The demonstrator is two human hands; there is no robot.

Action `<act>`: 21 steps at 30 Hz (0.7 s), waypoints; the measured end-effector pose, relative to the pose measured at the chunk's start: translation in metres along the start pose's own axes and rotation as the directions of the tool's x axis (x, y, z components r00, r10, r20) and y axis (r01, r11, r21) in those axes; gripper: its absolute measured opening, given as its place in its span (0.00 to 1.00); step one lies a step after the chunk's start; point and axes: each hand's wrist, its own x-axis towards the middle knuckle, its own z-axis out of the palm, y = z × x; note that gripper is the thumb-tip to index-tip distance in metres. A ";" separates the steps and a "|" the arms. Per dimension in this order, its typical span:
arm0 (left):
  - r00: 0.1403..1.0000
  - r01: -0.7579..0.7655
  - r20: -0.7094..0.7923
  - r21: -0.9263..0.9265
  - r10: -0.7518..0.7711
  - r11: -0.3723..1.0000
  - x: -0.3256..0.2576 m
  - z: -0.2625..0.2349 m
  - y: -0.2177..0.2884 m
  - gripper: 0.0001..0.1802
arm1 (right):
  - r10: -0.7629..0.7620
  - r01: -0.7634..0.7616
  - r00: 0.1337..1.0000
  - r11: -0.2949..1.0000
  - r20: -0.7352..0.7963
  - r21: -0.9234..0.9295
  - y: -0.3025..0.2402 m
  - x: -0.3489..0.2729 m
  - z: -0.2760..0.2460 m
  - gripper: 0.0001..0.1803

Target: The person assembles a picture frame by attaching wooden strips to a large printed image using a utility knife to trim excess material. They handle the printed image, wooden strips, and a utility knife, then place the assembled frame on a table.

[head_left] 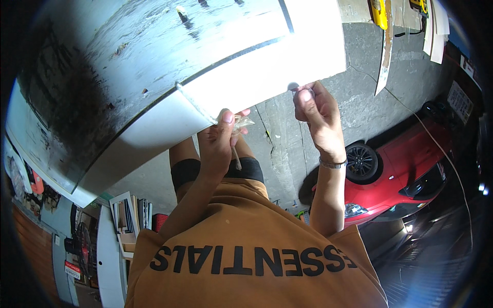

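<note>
A large white panel (257, 72) spreads across the upper part, with a blue-grey painted picture (226, 36) on it, edged by a dark line. My left hand (221, 131) is closed on a crumpled clump of pale tape-like strip (243, 122) at the panel's near edge. From the clump, a narrow whitish strand (194, 101) runs up across the white margin to the dark line. My right hand (318, 110) is at the panel's edge farther right, thumb and fingers pinched together. What they pinch, if anything, is too small to make out.
Beyond the panel's right side lie a yellow-handled tool (379, 14) and a long, worn strip of board (384, 56). A thin cable (417, 117) crosses the grey concrete floor (275, 154). A red car (395, 174) stands at right; leaning frames (126, 220) are at lower left.
</note>
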 end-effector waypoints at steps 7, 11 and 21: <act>1.000 0.025 -0.006 -0.003 -0.025 1.000 -0.002 0.000 0.001 0.13 | -0.096 0.020 0.966 0.954 -0.240 -0.300 0.005 0.007 0.023 0.29; 1.000 0.024 -0.015 0.012 -0.024 1.000 -0.001 0.000 0.000 0.13 | -0.023 -0.052 0.978 0.936 -0.208 -0.347 0.003 0.007 0.019 0.26; 1.000 -0.010 0.000 -0.009 0.010 1.000 -0.001 0.000 0.000 0.13 | -0.152 0.127 0.984 0.963 -0.090 -0.236 0.013 0.002 0.014 0.17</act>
